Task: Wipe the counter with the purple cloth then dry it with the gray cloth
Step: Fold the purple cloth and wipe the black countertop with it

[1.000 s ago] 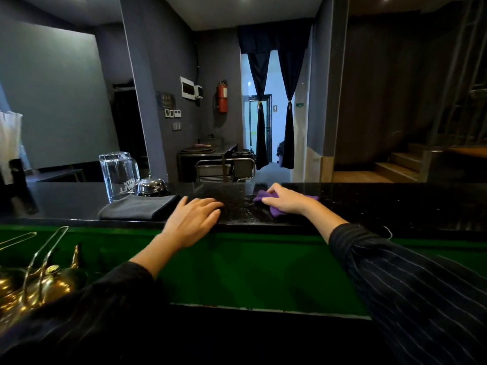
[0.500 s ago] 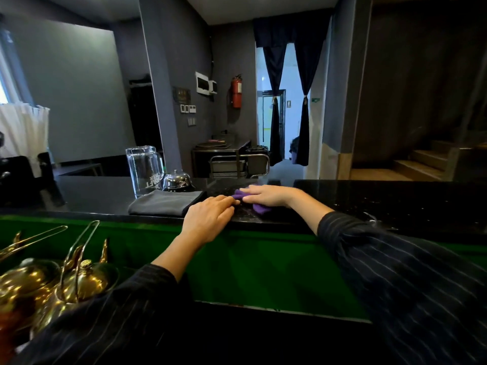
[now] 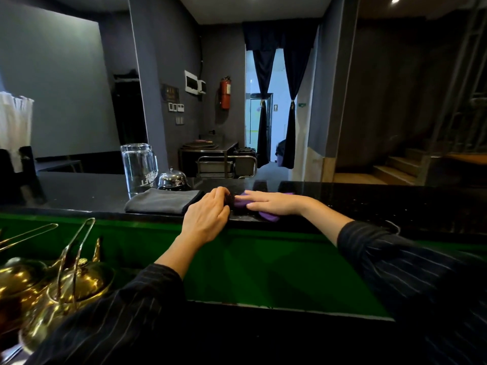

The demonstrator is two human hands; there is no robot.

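Head view: right hand flat on purple cloth, pressing, not gripping; counter wipe underway. Left hand loose, empty. Gray cloth folded, untouched; drying left.

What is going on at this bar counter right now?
A person is wiping the glossy black counter. The right hand lies flat on a crumpled purple cloth; the left hand rests on the counter's front edge. The folded gray cloth lies untouched by the upturned clear glass mug and chrome service bell, so drying has not begun.
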